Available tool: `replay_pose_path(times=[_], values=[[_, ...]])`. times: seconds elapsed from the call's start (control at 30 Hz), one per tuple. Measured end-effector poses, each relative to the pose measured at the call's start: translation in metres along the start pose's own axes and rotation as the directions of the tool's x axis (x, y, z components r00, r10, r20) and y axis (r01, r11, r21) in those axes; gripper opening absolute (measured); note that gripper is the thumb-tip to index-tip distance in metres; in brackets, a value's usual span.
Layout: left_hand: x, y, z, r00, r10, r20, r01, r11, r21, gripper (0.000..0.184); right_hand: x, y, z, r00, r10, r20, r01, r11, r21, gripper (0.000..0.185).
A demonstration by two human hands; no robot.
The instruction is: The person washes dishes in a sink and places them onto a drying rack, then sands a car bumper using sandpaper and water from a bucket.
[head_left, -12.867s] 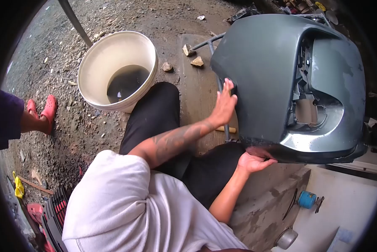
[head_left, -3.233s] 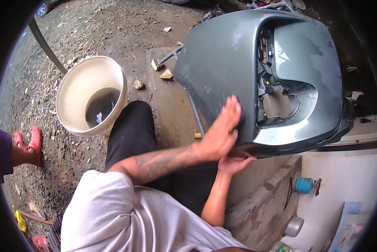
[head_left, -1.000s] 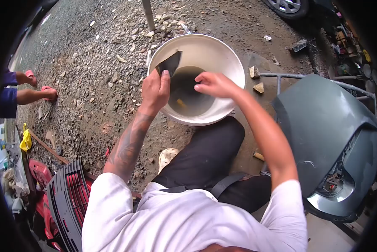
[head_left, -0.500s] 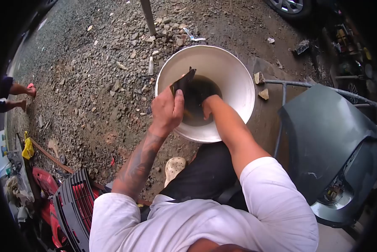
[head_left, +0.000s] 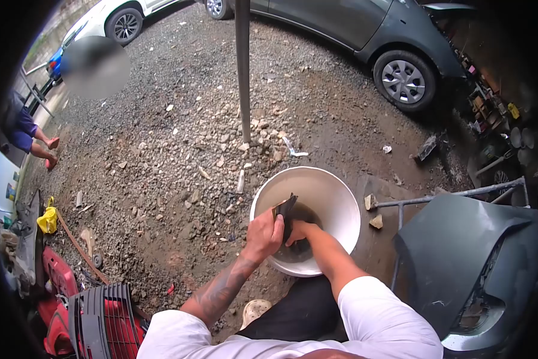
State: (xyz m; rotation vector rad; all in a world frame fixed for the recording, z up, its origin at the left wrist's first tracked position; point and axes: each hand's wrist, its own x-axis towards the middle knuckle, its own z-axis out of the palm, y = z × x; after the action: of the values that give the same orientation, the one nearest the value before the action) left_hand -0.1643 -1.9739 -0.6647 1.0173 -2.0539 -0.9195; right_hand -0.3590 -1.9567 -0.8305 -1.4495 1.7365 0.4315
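Note:
My left hand (head_left: 264, 236) grips a dark, folded, thin sheet (head_left: 286, 208) at the left side of the white bucket (head_left: 342, 218), thumb pressed on it. My right hand (head_left: 300, 231) reaches down inside the bucket, close beside the lower part of the sheet; most of its fingers are hidden, and whether it touches the sheet cannot be made out. Murky water (head_left: 297, 253) lies at the bucket's bottom. To the right, a dark grey-green car bumper (head_left: 442, 251) rests near a metal pipe frame (head_left: 460, 195).
A pole (head_left: 243, 72) stands beyond the bucket on gravel. Stones (head_left: 376, 222) lie right of it. A black grille (head_left: 104, 317) and red parts (head_left: 59, 269) are at lower left. A grey car (head_left: 335, 21) and a white car (head_left: 110, 13) stand behind; another person's legs (head_left: 35, 140) show far left.
From the bumper, both hands went to the bucket, where the sheet came into view in my left hand. My right hand lowered inside. The view has since tilted up, showing the cars.

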Motion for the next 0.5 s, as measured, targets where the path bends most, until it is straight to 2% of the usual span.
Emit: replay_pose_path(times=[0.03,0.1,0.13,0.2,0.27,0.3,0.33,0.37,0.43,0.5], values=[[-0.001,0.002,-0.003,0.996,-0.05,0.067,0.048,0.998,0.033,0.035,0.005,-0.001,-0.003,1.0,-0.023,-0.01,0.023,0.999,0.024,0.055],[-0.004,0.0,-0.001,1.0,-0.012,0.029,0.011,1.0,0.019,0.032,-0.003,-0.014,-0.006,0.973,-0.059,0.223,0.099,0.981,-0.169,0.054],[-0.003,-0.002,-0.001,1.0,-0.016,0.02,0.015,1.0,0.024,0.029,-0.013,-0.022,-0.011,0.976,-0.055,0.213,0.091,0.983,-0.162,0.054],[0.0,-0.007,0.002,1.0,-0.006,0.01,0.006,1.0,0.024,0.027,-0.034,-0.031,-0.023,0.937,-0.037,0.348,0.175,0.912,-0.372,0.051],[-0.001,-0.012,0.004,0.991,-0.118,0.062,0.115,0.992,0.048,0.025,-0.072,-0.038,-0.042,0.927,-0.018,0.375,0.16,0.923,-0.351,0.05],[-0.002,-0.008,0.006,0.992,-0.109,0.069,0.106,0.993,0.045,0.025,-0.087,-0.038,-0.047,0.912,-0.003,0.41,0.155,0.928,-0.338,0.049],[0.0,-0.003,0.006,0.996,-0.078,0.048,0.076,0.996,0.04,0.026,-0.099,-0.026,-0.047,0.94,-0.065,0.335,0.159,0.952,-0.261,0.053],[0.0,0.001,0.006,0.998,-0.049,0.026,0.048,0.998,0.038,0.026,-0.107,-0.019,-0.044,0.942,-0.064,0.329,0.155,0.953,-0.259,0.053],[0.001,0.001,0.009,1.0,-0.018,0.007,0.018,0.997,0.078,0.026,-0.115,-0.013,-0.043,0.934,-0.125,0.334,0.069,0.982,0.174,0.058],[0.0,-0.005,0.009,1.0,-0.026,0.0,0.026,0.997,0.077,0.028,-0.113,-0.016,-0.05,0.919,-0.155,0.361,0.074,0.971,0.229,0.055]])
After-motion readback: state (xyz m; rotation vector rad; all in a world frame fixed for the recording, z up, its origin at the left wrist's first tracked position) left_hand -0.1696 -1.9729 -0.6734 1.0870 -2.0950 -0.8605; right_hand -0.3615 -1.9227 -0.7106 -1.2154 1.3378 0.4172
